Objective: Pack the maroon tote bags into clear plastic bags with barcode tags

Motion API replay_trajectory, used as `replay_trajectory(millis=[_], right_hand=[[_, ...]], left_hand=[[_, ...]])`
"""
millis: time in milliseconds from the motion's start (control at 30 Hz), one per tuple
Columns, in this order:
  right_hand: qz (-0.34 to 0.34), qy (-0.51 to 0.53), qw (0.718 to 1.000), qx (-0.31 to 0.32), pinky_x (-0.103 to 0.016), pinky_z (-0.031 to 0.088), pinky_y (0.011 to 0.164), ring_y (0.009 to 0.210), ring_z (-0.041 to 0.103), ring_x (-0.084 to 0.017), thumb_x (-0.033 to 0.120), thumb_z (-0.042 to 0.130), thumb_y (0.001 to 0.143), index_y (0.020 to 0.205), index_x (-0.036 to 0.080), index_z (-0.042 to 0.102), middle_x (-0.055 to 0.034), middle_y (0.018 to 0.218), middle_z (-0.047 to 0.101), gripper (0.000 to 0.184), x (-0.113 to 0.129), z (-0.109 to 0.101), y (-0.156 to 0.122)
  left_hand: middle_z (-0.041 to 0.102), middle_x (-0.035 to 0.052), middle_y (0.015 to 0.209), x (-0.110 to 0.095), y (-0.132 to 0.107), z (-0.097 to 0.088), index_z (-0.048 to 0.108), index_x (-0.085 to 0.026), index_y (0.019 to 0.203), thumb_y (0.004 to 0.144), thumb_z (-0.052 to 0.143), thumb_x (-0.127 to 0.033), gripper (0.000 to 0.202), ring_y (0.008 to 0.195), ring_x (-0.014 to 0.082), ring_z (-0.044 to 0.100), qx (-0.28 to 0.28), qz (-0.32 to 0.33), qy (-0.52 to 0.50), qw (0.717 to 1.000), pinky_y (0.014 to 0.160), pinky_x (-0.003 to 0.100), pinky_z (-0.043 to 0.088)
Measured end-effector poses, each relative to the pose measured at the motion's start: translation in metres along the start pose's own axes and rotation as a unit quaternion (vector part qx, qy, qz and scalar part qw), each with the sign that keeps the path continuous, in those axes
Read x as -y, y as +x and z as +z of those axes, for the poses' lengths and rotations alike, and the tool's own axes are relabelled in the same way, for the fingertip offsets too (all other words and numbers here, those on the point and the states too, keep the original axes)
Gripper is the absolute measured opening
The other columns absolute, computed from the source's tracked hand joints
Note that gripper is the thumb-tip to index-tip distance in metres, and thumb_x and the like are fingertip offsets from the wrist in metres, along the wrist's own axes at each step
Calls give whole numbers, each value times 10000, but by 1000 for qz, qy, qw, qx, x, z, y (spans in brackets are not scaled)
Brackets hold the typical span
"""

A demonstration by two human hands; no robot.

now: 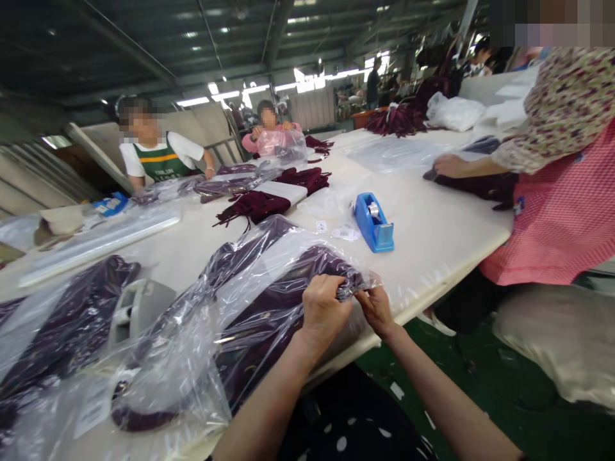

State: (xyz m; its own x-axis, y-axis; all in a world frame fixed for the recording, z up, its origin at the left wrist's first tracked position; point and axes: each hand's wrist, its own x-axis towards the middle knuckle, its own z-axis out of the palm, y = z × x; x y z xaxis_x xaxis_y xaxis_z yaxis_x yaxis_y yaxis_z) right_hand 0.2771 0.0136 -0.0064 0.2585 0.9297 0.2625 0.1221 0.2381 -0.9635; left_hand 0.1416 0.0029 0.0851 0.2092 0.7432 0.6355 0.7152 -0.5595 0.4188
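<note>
A dark maroon bag in a clear plastic sleeve (273,307) lies slantwise across the near table, with a strip of white paper showing inside. My left hand (327,310) is closed in a fist on the bunched right end of the sleeve. At the sleeve's corner, my right hand (376,307) pinches the plastic with thumb and fingers. A blue tape dispenser (373,224) stands just beyond my hands. Round the near left end of the sleeve, a maroon curved handle (144,416) shows through the plastic.
More wrapped maroon bags (72,320) lie at the left, by a grey tape dispenser (139,307). Unwrapped maroon pieces (269,203) lie mid-table. On the right, a co-worker's hand (449,166) rests on dark cloth; other people work across the table. The table edge (432,291) runs close by.
</note>
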Motion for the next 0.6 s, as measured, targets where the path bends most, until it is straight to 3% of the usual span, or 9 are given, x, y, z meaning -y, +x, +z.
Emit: replay_trajectory(millis=[133,233,433,500,600], right_hand=[[-68,-58,995,50,-391,454,871,1008,564,-273,555,613,696,1079,214,574,-103,1119,593,514,-8,-4,14],[-123,-93,981,120,-402,449,911,1026,571,-281,554,627,680,1071,217,598,-100,1097,615,518,-9,-12,23],[-169,-225,925,254,-410,459,898,982,599,-261,475,548,731,1119,228,599,-93,1071,649,463,-18,-49,31],[-171,-281,908,261,-400,468,866,925,610,-245,417,508,766,1168,223,572,-104,1040,654,451,-24,-61,34],[-175,-329,902,219,-392,479,818,841,607,-224,393,493,792,1233,185,511,-114,979,644,488,-28,-69,44]], left_hand=[[664,31,746,-2,-3,-6,650,-155,807,588,596,-43,252,719,190,602,-10,-2,-19,1000,677,305,487],[658,27,750,-3,-11,-5,644,-163,817,607,593,-53,242,719,182,592,-11,-14,-38,999,671,301,481],[623,51,734,0,-42,20,612,-161,808,636,547,-80,201,707,187,548,7,10,-28,1000,633,307,471],[602,67,742,1,-56,31,595,-156,815,652,539,-113,178,710,197,531,33,33,2,999,629,322,464],[545,70,724,-6,-77,40,543,-159,758,699,526,-170,62,673,200,494,103,93,70,988,575,331,426]])
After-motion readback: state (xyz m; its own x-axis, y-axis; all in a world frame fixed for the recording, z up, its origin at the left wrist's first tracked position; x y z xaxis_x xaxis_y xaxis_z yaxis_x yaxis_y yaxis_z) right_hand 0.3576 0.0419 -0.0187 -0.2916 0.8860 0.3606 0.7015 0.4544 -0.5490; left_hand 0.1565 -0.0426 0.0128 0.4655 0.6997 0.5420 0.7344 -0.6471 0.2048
